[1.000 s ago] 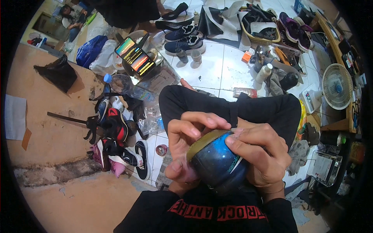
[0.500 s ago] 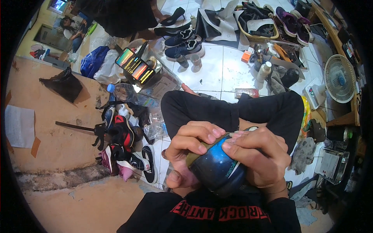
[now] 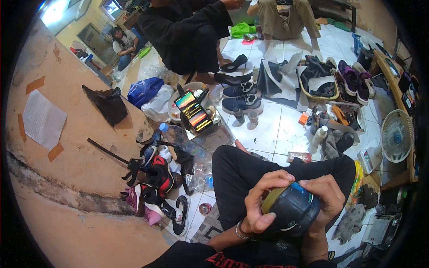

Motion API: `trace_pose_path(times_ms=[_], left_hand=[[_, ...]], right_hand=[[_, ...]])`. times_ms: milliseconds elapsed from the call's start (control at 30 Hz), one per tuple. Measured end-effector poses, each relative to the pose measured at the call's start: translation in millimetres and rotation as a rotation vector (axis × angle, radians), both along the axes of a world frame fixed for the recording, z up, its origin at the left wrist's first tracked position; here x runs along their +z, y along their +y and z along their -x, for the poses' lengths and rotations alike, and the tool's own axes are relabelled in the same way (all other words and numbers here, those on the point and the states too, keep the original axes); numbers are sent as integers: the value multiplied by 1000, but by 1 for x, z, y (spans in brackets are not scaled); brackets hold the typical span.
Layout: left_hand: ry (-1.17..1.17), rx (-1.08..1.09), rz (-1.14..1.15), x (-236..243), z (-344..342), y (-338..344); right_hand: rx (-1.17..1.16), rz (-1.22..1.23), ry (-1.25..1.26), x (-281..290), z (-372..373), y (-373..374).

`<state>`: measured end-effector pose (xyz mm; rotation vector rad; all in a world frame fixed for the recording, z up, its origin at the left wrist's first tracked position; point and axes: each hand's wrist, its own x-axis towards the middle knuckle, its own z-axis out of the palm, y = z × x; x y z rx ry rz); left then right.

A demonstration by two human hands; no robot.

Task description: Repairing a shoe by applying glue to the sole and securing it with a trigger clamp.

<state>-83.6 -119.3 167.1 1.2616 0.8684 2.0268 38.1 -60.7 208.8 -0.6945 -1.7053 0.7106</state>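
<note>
In my lap, both hands grip a dark, rounded object (image 3: 292,210) with an olive edge and a small blue patch on top; I cannot tell its exact kind. My left hand (image 3: 258,203) is closed round its left side, with the thumb against the olive part and the fingers over the top. My right hand (image 3: 330,196) wraps the right side, its thumb pressing near the upper edge close to the left fingertips. The underside of the object is hidden.
Left of my legs lie several shoes (image 3: 158,176), a clear water bottle (image 3: 178,136) and a lit phone (image 3: 193,111). Ahead are dark sneakers (image 3: 241,105), a yellow basket (image 3: 333,94) and a white bottle (image 3: 319,135). A fan (image 3: 397,136) stands right. Other people sit beyond.
My view has tilted up and turned, so the hands and object appear lower and farther right. The object looks turned, with less of its blue patch showing. Both hands keep hold of it.
</note>
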Motion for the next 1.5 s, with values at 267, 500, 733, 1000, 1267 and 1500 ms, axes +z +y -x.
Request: trace_pose_path(times_ms=[267, 500, 733, 1000, 1267, 1500], left_hand=[[-26, -122, 76, 14, 3, 1], [58, -185, 142, 21, 8, -3], [118, -198, 139, 19, 5, -1], [109, -189, 164, 14, 1, 4], [80, -199, 152, 5, 1, 11], [151, -170, 186, 11, -8, 7]], right_hand=[[17, -126, 61, 0, -7, 2], [32, -216, -104, 15, -19, -2], [46, -268, -112, 7, -28, 0], [30, -239, -57, -1, -27, 7], [93, -168, -94, -5, -32, 12], [66, -108, 21, -6, -38, 13]])
